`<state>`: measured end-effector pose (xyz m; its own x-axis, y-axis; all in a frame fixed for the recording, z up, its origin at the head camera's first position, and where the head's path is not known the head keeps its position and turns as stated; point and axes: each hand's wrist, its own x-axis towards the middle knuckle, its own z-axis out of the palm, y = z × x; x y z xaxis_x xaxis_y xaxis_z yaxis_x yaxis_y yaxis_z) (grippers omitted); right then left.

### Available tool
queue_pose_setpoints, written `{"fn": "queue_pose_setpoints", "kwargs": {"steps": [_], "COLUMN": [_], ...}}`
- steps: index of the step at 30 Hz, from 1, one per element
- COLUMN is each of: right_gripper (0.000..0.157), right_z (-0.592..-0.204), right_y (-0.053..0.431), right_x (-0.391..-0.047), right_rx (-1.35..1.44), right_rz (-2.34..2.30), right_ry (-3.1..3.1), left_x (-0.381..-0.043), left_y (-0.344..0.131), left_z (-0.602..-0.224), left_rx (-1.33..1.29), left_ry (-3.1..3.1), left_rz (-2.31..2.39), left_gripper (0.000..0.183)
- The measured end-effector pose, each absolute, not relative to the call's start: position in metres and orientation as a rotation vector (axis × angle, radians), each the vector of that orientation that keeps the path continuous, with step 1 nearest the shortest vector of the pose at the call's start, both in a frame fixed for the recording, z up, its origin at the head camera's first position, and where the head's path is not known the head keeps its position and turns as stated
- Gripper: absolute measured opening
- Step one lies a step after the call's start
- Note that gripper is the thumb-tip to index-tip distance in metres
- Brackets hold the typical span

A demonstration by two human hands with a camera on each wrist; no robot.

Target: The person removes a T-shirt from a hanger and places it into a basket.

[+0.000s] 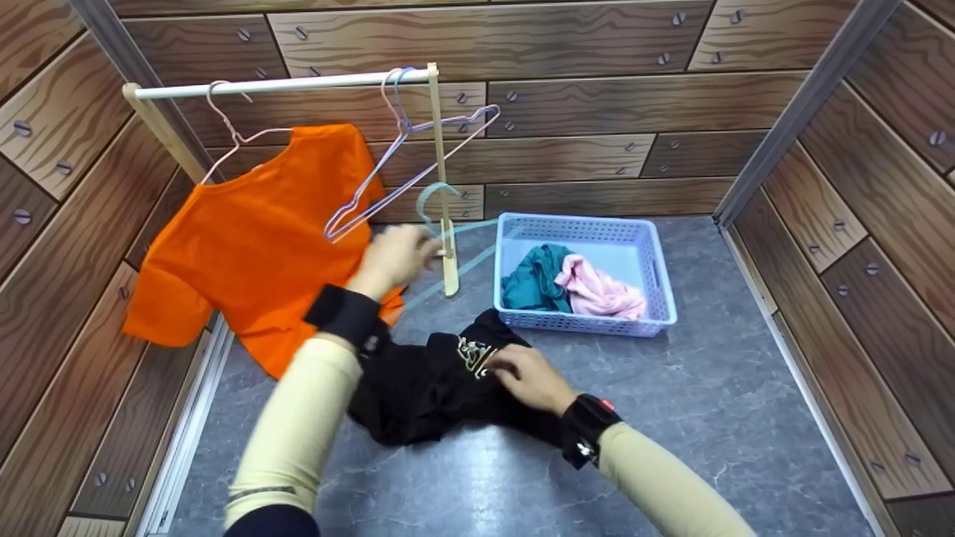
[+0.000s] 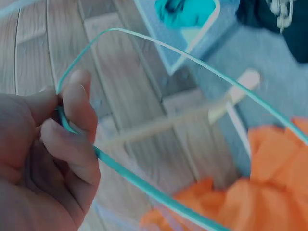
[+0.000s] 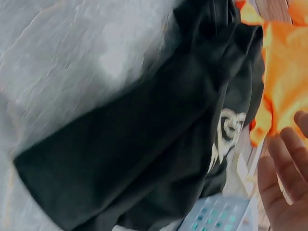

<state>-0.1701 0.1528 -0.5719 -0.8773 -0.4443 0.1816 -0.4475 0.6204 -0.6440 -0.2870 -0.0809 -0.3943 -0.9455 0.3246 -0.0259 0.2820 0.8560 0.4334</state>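
Note:
My left hand (image 1: 399, 257) pinches a thin teal clothes hanger (image 2: 159, 195) near its neck, between thumb and fingers. In the head view this hand is beside the rack's right post, with the hanger stretching toward the basket. A black garment (image 1: 425, 388) with a pale printed design (image 1: 475, 356) lies crumpled on the floor. My right hand (image 1: 533, 377) hovers close over its right part, near the print. Seen from the right wrist, the fingers (image 3: 272, 190) are relaxed and hold nothing.
An orange T-shirt (image 1: 261, 231) hangs on a pink hanger from the rack's white rail (image 1: 298, 85). Two more hangers (image 1: 373, 194) hang by the rack's right post (image 1: 439, 142). A light blue basket (image 1: 660, 276) holds a teal cloth (image 1: 539, 280) and a pink cloth (image 1: 600, 291). Wood-patterned walls surround the floor.

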Motion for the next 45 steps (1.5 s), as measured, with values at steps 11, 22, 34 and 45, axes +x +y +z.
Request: {"fn": "queue_pose_setpoints", "kwargs": {"steps": [11,22,34,45], "right_gripper": [0.027,0.031,0.029,0.027], "right_z": [-0.587,-0.595,-0.599,-0.604], "right_y": [0.195,0.213,0.232,0.230], "right_x": [-0.159,-0.147,-0.134,-0.136], "right_rx": [0.675,0.593,0.503,0.493], "right_rz": [1.277,1.303,1.305,1.329], "right_ry": [-2.866,-2.881,-2.907,-2.930], "left_x": [-0.314,-0.354,-0.384,-0.404], "left_y": [-0.142,-0.120,-0.077,-0.067], "left_z": [-0.349,-0.334,-0.299,-0.317], "left_rx": [0.124,0.046,-0.025,0.041], "left_ry": [3.009,3.094,3.366,3.247], "left_rz": [0.431,0.524,0.385,0.359], "left_gripper": [0.029,0.035,0.033,0.041]}}
